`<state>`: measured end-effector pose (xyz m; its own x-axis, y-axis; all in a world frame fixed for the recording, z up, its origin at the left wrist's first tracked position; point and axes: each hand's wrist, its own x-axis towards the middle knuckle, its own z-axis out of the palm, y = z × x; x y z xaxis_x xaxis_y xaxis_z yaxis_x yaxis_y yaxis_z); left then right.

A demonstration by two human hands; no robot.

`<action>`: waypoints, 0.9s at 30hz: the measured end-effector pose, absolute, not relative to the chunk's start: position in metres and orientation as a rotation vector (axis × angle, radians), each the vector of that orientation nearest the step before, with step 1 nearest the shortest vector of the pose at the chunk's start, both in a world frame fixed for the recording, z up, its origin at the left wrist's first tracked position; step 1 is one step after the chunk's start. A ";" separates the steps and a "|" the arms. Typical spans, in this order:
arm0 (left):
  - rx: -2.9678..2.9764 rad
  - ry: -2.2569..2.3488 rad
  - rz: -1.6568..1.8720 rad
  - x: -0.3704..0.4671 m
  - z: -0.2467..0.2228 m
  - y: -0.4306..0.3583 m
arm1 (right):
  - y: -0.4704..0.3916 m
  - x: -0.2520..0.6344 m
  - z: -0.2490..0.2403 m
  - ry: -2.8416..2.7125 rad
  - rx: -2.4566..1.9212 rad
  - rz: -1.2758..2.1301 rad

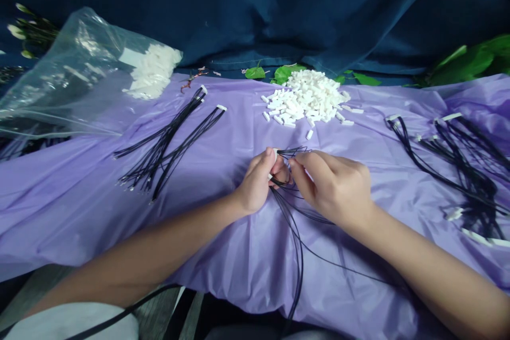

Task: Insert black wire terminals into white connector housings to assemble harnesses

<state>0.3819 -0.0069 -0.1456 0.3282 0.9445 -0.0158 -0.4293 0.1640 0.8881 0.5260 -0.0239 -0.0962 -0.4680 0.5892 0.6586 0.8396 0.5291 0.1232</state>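
Nearest to me, at the lower left, a black cord (119, 314) is crossing a pale rounded surface (75, 324). Black wires (300, 276) are trailing down over the near edge of a purple-covered bench (223, 244). Just beyond, at the middle of my view, the person's two bare hands are working close together above the bench. The left hand (257, 186) is holding a small white connector (275, 153) between thumb and fingers, with a second white end showing lower in its grip; black strands are running from both toward the right. The right hand (338, 186) is making a narrow pinch of thumb and forefinger beside those strands; I cannot tell whether it is gripping one. Farther out, white-tipped wire bundles (172, 128) are lying fanned at the left, and a denser tangle of wires (474, 180) is resting at the right. Past the hands, a heap of small white pieces (313, 95) is sitting between them. A clear plastic bag (85, 37) with white contents is lying at the far left. Behind, green leaves (287, 71) are lining the bench's far edge, before a dark blue curtain (239, 10).
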 end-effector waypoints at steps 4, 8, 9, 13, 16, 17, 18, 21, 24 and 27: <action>0.952 0.634 1.102 0.382 -0.144 -0.006 | -0.023 0.525 -0.098 -2.190 -1.267 -0.297; 0.963 0.621 1.092 0.382 -0.144 -0.007 | -0.023 0.524 -0.099 -2.212 -1.274 -0.401; 0.961 0.620 1.087 0.382 -0.145 -0.007 | -0.023 0.524 -0.099 -2.207 -1.258 -0.462; 0.942 0.616 1.092 0.382 -0.146 -0.007 | -0.023 0.524 -0.099 -2.203 -1.221 -0.559; 0.929 0.618 1.110 0.383 -0.147 -0.007 | -0.022 0.525 -0.100 -2.238 -1.202 -0.596; 0.926 0.618 1.112 0.383 -0.148 -0.007 | -0.022 0.525 -0.100 -2.247 -1.198 -0.611; 0.922 0.616 1.111 0.383 -0.148 -0.006 | -0.021 0.526 -0.101 -2.255 -1.198 -0.623; 0.903 0.609 1.087 0.383 -0.148 -0.006 | -0.020 0.528 -0.102 -2.272 -1.208 -0.641; 0.875 0.605 1.051 0.384 -0.147 -0.005 | -0.018 0.529 -0.104 -2.270 -1.226 -0.647; 0.859 0.594 1.035 0.386 -0.147 -0.004 | -0.017 0.528 -0.106 -2.270 -1.251 -0.635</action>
<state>0.3856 -0.0041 -0.1471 0.4070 0.9129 -0.0319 -0.4877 0.2467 0.8374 0.5277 -0.0168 -0.1060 -0.4749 0.6456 0.5981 0.8622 0.4774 0.1694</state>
